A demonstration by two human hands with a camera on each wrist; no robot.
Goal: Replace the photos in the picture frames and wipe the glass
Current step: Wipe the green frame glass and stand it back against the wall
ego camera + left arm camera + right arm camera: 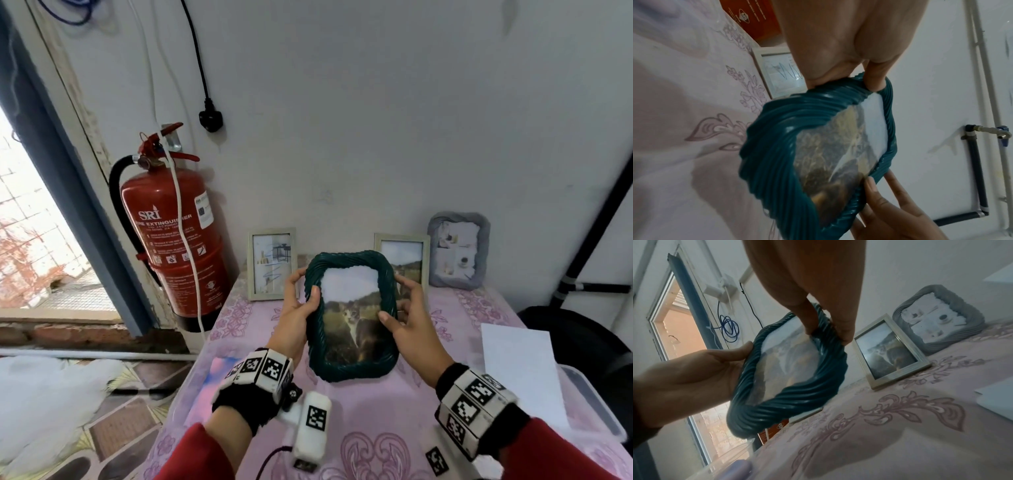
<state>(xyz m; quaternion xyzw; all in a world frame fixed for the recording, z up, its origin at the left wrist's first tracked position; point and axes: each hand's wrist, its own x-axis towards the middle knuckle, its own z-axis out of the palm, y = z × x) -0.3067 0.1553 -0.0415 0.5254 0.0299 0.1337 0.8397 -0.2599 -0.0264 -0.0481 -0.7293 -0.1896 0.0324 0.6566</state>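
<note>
Head view: both hands hold the green frame [352,317] upright.
Left hand [297,310] and right hand [409,317] clasp opposite sides, thumbs over the rim, probably keeping the cat photo [352,325] facing them for checking.

Red metal fire extinguisher [171,240] by the wall carried white lettering: "SRI" large, "FIRE EXTINGUISHER" beneath with the first letter partly cut off by a white cord. Numbered instruction lines 1, 2, 3 below were too small to read. White sticker on it was illegible.

Red sleeves [205,455], black wrist cuffs [239,407], white blocks [263,368] bearing black square-patterned markers.
</note>
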